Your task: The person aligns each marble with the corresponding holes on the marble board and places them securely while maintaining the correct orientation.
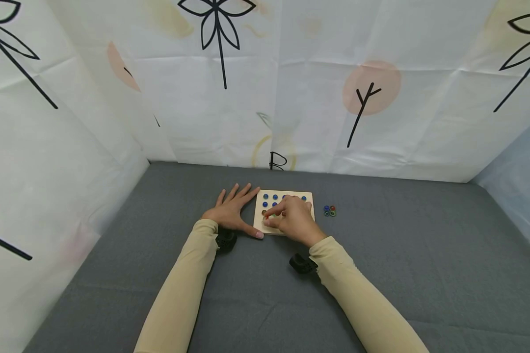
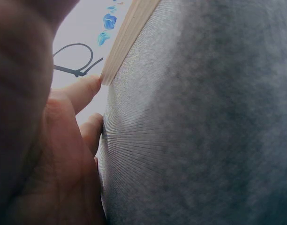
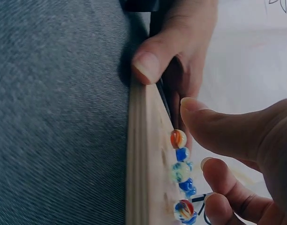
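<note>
A square wooden board [image 1: 306, 197] with rows of holes lies on the grey cloth and holds several marbles, mostly blue [image 1: 275, 197]. My left hand [image 1: 231, 211] lies flat to the left of it with fingers spread. Its thumb [image 3: 150, 65] presses the board's near left corner [image 3: 143, 154]. My right hand [image 1: 291, 218] hovers over the board's left part. Its thumb [image 3: 218, 131] and bent fingers [image 3: 223, 180] stand apart beside a row of seated marbles: orange [image 3: 178, 138], blue [image 3: 182, 153], pale green [image 3: 181, 172]. Nothing shows pinched between them.
Three loose marbles [image 1: 330, 211] lie on the cloth just right of the board. The board's edge [image 2: 127, 37] and blue marbles [image 2: 108, 21] show in the left wrist view. Patterned white sheets [image 1: 291, 98] wall in the back and both sides.
</note>
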`<state>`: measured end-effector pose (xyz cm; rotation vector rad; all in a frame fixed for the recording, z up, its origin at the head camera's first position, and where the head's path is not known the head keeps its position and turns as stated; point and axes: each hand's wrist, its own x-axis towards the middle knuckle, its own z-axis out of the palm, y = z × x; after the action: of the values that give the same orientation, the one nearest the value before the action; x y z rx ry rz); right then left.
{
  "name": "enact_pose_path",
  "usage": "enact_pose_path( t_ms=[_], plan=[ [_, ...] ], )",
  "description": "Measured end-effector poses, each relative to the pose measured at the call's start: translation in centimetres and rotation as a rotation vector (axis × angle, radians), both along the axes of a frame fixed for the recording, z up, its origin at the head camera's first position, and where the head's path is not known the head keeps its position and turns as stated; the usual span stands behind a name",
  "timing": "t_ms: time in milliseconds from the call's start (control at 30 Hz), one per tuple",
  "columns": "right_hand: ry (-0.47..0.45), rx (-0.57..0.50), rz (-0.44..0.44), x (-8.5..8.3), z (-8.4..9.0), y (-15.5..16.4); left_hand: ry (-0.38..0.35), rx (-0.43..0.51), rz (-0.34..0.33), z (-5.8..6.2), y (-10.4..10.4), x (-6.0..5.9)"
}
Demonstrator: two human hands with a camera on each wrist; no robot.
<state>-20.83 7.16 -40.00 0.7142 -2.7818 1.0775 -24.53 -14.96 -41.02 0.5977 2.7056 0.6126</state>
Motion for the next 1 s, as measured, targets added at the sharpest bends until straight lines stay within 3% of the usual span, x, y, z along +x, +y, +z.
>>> enact_pose_path(
  t_ms=[500, 1000],
  plan=[
    [0.027, 0.091, -0.046, 0.3, -0.5, -0.7, -0.002, -0.004, 0.005, 0.2, 0.0, 0.1],
    [0.025, 0.115, -0.078, 0.5, -0.6, -1.2, 0.011, -0.007, -0.002, 0.0, 0.0, 0.1]
  ],
)
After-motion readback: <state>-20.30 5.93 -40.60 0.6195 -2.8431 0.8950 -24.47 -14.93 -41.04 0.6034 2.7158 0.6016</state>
